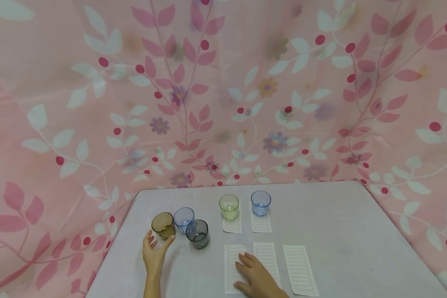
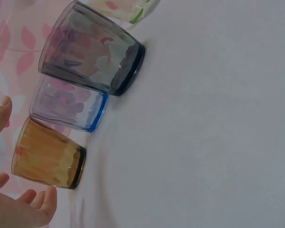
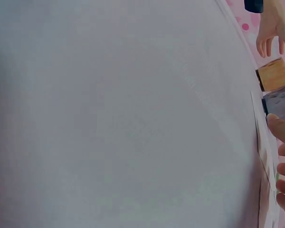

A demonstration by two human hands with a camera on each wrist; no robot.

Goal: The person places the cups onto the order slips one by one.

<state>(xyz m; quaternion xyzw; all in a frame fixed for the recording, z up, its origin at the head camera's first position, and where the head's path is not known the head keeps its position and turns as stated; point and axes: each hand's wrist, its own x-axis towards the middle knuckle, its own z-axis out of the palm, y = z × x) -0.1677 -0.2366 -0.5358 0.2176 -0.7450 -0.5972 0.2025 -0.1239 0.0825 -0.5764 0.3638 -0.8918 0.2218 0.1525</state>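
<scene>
The left hand [image 1: 154,255] lies with thumb and fingers spread apart around the near side of an upright amber glass [image 1: 163,225], not gripping it; whether a fingertip meets the glass cannot be told. Directions take 12 o'clock as the far edge of the pale table [image 1: 357,231]. The amber glass is between 12 and 1 o'clock from this hand. A blue glass [image 1: 183,219] stands close by at its 2 o'clock, and a grey glass [image 1: 198,238] sits at the blue one's 5 o'clock. The right hand [image 1: 258,275], fingers relaxed, lies over parts of a left paper strip [image 1: 230,265] and a middle paper strip [image 1: 270,263]; contact is unclear. A third paper strip [image 1: 300,271] is at its 3 o'clock. Beyond, at 11 to 12 o'clock from it, a green glass [image 1: 229,209] and a second blue glass [image 1: 260,205] each stand on a strip.
</scene>
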